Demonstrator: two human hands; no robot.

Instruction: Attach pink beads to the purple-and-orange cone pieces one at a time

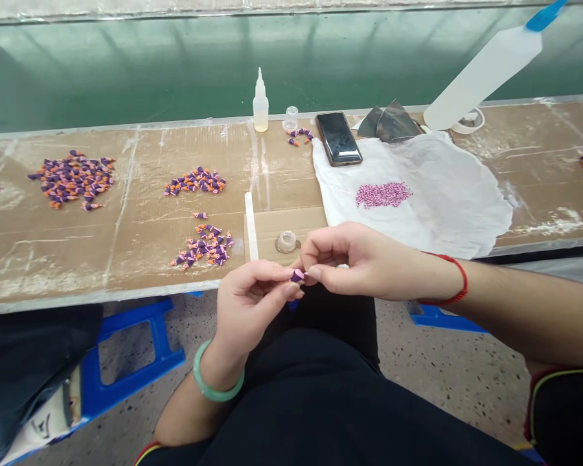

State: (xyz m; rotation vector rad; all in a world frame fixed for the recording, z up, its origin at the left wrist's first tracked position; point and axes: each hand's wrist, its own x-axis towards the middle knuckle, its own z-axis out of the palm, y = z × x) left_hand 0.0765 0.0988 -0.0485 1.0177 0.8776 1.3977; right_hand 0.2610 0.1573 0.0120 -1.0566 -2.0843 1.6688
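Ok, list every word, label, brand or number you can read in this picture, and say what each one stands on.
No text here can be read.
Squeeze bottle: no label visible.
Phone: screen dark, nothing showing.
White shoe, bottom left: dark markings, too blurred and cropped to read.
Large white bottle, top right: plain.

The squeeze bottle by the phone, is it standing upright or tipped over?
Upright. The squeeze bottle stands on its base at the back of the bench, nozzle pointing straight up, left of the phone.

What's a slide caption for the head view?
Both hands, left hand and right hand, pinch a small purple piece above the workbench.
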